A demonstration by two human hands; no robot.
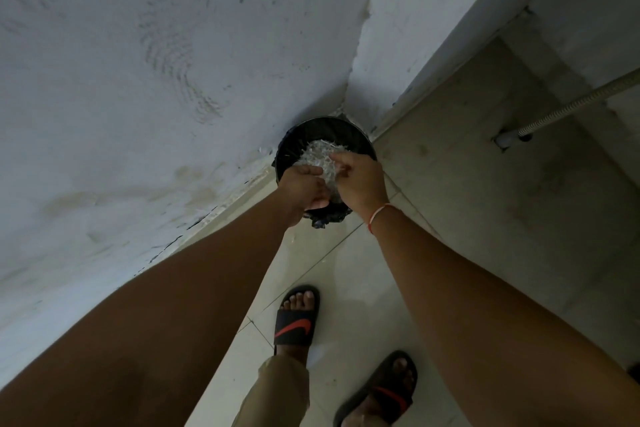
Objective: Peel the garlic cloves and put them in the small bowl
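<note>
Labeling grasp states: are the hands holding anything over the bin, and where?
Cannot tell. Left hand and right hand meet over the bin with pale peels below them; no hold shows.

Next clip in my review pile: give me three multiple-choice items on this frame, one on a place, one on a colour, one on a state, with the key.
1. Where does the bin stand?
A. in the wall corner
B. mid-floor
C. on a table

2. What colour is the thread on the right wrist?
A. blue
B. green
C. red

3. How are the hands over the bin?
A. both hanging idle
B. both at the pale peels
C. lifting the bin

Key: A, two walls meet behind it; C, red band shows; B, left hand and right hand meet at the heap.
</note>
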